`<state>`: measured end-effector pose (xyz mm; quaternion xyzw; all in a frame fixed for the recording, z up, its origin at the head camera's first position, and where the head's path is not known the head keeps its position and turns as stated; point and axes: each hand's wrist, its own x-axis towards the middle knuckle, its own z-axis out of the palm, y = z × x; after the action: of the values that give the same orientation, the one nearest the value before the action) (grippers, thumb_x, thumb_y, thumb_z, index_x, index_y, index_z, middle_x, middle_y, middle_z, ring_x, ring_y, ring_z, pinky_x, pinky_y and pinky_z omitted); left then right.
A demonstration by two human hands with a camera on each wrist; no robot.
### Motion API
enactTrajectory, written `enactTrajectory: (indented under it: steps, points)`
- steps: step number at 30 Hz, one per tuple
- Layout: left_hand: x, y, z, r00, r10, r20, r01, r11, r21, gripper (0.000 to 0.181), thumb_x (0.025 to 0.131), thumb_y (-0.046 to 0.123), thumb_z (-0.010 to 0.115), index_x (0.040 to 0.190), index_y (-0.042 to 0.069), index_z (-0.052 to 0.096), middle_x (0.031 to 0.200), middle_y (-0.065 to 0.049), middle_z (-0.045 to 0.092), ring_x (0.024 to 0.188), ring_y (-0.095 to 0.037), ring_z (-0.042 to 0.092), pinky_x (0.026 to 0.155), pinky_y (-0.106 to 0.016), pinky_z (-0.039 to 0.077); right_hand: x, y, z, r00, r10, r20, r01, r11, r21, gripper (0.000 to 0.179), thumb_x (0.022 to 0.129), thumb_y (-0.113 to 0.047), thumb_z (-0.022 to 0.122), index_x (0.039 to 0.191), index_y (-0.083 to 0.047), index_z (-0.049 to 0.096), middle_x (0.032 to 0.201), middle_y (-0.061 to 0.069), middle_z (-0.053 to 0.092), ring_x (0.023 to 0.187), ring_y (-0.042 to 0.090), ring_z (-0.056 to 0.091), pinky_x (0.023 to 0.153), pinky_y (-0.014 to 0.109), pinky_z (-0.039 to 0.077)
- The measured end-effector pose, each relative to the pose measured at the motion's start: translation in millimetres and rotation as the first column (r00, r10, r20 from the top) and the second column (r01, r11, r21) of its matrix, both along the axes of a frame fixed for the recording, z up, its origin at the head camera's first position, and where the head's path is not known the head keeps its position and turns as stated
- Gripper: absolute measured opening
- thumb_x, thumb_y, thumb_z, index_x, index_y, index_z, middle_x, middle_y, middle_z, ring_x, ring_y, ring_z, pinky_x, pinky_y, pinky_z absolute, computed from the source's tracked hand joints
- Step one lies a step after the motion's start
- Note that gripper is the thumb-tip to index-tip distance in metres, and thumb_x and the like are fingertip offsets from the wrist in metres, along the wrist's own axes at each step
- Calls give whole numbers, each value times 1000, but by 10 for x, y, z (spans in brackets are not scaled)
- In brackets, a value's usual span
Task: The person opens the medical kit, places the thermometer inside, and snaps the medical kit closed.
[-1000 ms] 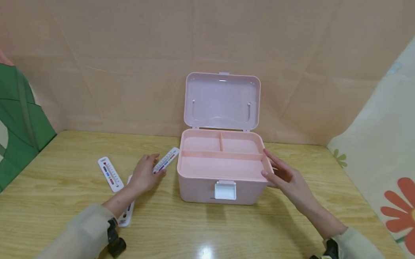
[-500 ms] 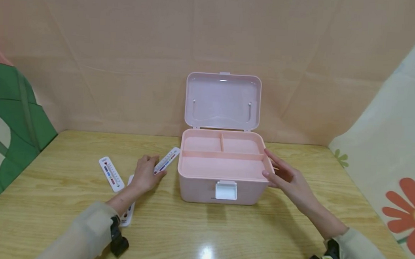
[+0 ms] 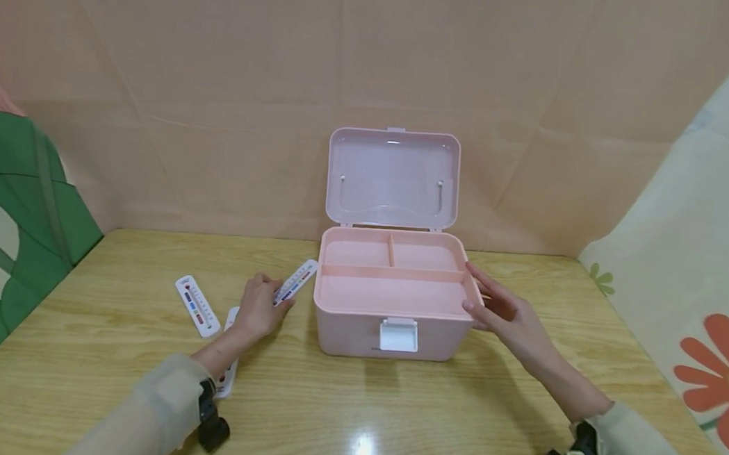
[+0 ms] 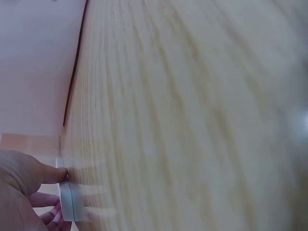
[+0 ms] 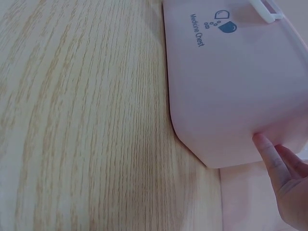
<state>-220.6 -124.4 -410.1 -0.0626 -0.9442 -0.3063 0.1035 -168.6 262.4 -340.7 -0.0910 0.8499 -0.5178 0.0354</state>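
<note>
The left hand [image 3: 262,307] pinches a thermometer [image 3: 296,280] just left of the medicine chest [image 3: 345,332], whose left wall could knock it loose if lifted too low, while the right hand [image 3: 509,316] rests spread against the right side.

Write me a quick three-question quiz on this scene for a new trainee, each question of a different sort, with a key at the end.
1. Multiple choice: What does the left hand pinch?
A) the white latch
B) a thermometer strip
C) the tray divider

2. True or false: The lid of the pink box is shut.

3. Fill in the blank: In the right wrist view, the box is marked "____ Chest".

Key:
1. B
2. False; the lid stands open.
3. Medicine
</note>
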Motion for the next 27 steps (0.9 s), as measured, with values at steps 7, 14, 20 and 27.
enactTrajectory:
  steps: [7, 14, 20, 27]
  points:
    - [1, 5, -1, 1000, 1, 19, -1, 1000, -20, 40, 84, 9, 68, 116, -14, 61, 103, -27, 58, 96, -38, 51, 84, -46, 42, 7, 7, -5, 1000, -8, -2, 8, 1000, 2, 62, 96, -30, 57, 151, -29, 28, 151, 19, 35, 117, 22, 54, 84, 37, 56]
    - [-5, 6, 29, 1000, 15, 16, -15, 1000, -21, 34, 83, 6, 68, 112, -12, 64, 98, -25, 59, 95, -36, 50, 83, -44, 41, 1, 8, -12, 1000, -16, -4, 16, 1000, -1, 62, 96, -30, 58, 151, -30, 29, 150, 19, 36, 114, 15, 55, 85, 38, 56]
    - [-2, -12, 53, 999, 30, 24, -30, 1000, -5, 38, 83, 5, 67, 114, -14, 61, 104, -27, 56, 97, -37, 50, 85, -46, 42, 2, 5, -13, 1000, -17, -3, 17, 1000, -4, 62, 96, -30, 58, 151, -29, 29, 151, 18, 35, 116, 20, 54, 85, 37, 56]
    - [-5, -33, 95, 998, 31, 48, -31, 999, 7, 42, 85, 6, 64, 120, -15, 56, 111, -28, 52, 101, -38, 51, 93, -48, 42, 4, 0, -15, 1000, -11, -2, 11, 1000, -3, 62, 96, -31, 57, 151, -31, 28, 151, 19, 34, 122, 35, 49, 85, 38, 56]
